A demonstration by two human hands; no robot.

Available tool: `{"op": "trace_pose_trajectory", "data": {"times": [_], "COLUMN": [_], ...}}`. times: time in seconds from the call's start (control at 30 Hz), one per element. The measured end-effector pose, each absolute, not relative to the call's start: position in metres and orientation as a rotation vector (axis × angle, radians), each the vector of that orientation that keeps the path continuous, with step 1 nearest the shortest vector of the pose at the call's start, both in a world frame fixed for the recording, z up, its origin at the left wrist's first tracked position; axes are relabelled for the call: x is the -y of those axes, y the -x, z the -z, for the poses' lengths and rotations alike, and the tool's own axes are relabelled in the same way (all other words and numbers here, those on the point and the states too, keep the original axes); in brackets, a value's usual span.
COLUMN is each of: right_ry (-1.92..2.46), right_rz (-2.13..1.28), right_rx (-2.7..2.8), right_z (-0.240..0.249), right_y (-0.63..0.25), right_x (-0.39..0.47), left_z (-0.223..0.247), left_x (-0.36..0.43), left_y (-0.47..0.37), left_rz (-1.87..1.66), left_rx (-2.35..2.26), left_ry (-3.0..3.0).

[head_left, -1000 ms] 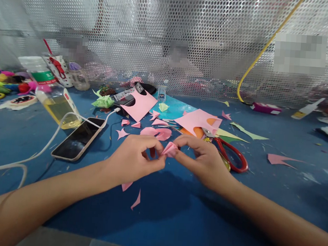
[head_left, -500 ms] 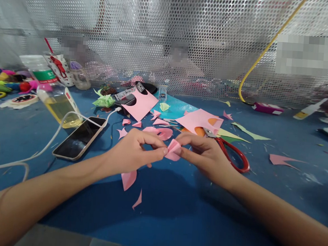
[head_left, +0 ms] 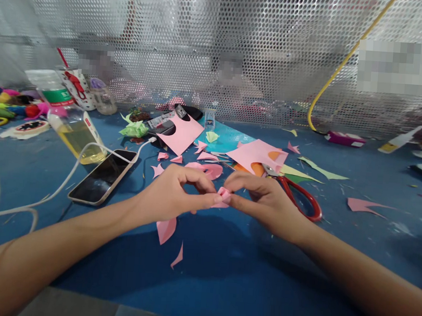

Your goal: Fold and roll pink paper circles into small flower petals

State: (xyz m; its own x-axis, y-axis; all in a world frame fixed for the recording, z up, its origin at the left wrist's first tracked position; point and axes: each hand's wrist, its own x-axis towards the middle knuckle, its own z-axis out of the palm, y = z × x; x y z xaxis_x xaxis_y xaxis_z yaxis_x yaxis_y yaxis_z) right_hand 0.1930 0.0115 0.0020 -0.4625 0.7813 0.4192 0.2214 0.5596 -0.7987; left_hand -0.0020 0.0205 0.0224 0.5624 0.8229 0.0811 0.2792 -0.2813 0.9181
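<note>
A small folded or rolled piece of pink paper is pinched between the fingertips of both hands, just above the blue table. My left hand grips its left side with thumb and fingers. On its right side, my right hand closes thumb and forefinger on it. Behind the hands lies a curled pink paper strip. A pink petal-shaped piece and a thin pink sliver rest on the table below my left hand. Red-handled scissors lie beside my right hand.
A phone with a white cable and a tilted bottle of yellow liquid stand left. Cut pink sheets and green scraps lie behind. A glue bottle is at the right. A perforated metal screen rises behind the table.
The pink paper between my fingertips has gone from a wider fanned fold to a smaller, more tightly curled shape. My left fingertips have shifted slightly right.
</note>
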Motion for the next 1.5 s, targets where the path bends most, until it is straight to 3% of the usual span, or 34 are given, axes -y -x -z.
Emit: {"op": "trace_pose_trajectory", "data": {"times": [0.4, 0.97, 1.2, 1.5], "right_ry": [0.822, 0.726, 0.904, 0.912], "right_rz": [-0.568, -0.536, -0.568, -0.422], "right_rx": [2.091, 2.181, 1.922, 1.935], "right_z": [0.001, 0.000, -0.001, 0.000], "right_y": [-0.192, -0.193, -0.187, -0.185], "right_x": [-0.009, -0.007, -0.003, -0.001], "left_z": [-0.021, -0.017, -0.008, -0.004], "left_x": [-0.017, -0.016, -0.016, -0.011], "left_y": [0.002, -0.001, 0.001, -0.004], "left_rz": [-0.764, -0.634, -1.131, -1.231], "left_rx": [-0.956, -0.821, -0.773, -0.791], "left_ry": [-1.919, -1.770, -2.217, -2.401]}}
